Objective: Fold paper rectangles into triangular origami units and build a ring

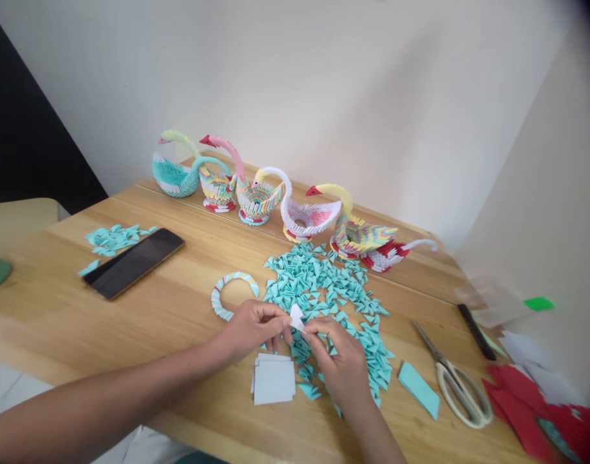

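A small folded piece of white paper (296, 316) is pinched between my two hands, over a heap of turquoise folded paper triangles (319, 274). My left hand (259, 327) grips its left side with closed fingers. On the other side, my right hand (341, 354) pinches its lower right corner. Just below my left hand lies a stack of white paper squares (274, 381). Beside that hand is a curved piece of interlocked paper units (222, 293) in white, turquoise and yellow, partly hidden by the hand.
Several paper swans (309, 216) line the back of the wooden table. To the left lie a dark phone (134, 263) and a smaller turquoise pile (114, 240). At right are turquoise strips (419, 389), scissors (462, 386), a black cutter-like object (476, 332) and red paper (522, 406).
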### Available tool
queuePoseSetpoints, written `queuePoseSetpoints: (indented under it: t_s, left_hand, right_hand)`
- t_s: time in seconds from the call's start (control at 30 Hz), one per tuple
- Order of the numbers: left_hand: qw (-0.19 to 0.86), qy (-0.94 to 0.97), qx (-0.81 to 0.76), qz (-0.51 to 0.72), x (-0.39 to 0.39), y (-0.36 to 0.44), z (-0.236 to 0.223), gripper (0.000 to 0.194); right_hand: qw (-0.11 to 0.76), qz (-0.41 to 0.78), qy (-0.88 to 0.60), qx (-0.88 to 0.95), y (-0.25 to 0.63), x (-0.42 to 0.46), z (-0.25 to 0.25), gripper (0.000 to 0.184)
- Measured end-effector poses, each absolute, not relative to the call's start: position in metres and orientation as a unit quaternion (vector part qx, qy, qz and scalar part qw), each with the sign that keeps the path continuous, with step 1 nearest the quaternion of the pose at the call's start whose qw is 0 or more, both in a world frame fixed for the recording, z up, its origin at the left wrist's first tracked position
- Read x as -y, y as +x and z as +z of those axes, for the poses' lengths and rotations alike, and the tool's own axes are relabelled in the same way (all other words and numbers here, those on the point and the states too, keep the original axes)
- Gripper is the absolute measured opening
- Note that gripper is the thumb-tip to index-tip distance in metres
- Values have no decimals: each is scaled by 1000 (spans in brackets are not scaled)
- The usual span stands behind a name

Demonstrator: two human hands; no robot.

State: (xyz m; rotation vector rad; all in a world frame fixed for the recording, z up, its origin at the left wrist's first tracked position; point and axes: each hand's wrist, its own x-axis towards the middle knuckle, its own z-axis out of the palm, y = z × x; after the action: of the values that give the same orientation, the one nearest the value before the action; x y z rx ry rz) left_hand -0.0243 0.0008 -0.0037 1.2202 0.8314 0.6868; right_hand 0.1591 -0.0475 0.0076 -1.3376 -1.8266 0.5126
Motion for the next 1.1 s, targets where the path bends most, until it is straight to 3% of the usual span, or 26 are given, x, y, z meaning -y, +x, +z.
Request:
queuePoseSetpoints:
  t_s: [0.13,0.43,0.77,1.1]
  left_hand:
    - [677,563,-377,288,-1,-25,-10,38]
    - [591,639,-397,291,5,-24,-5,31]
    - [563,665,-393,294,7,-23,-5,29]
    - [653,597,-373,281,6,-21,-9,37]
  right_hand:
    - [398,180,-489,755,162,46,7,14]
    - [414,344,-568,622,156,47,10,13]
    - [406,372,-571,609,155,45,7,18]
    - [420,310,-590,615,151,46,6,14]
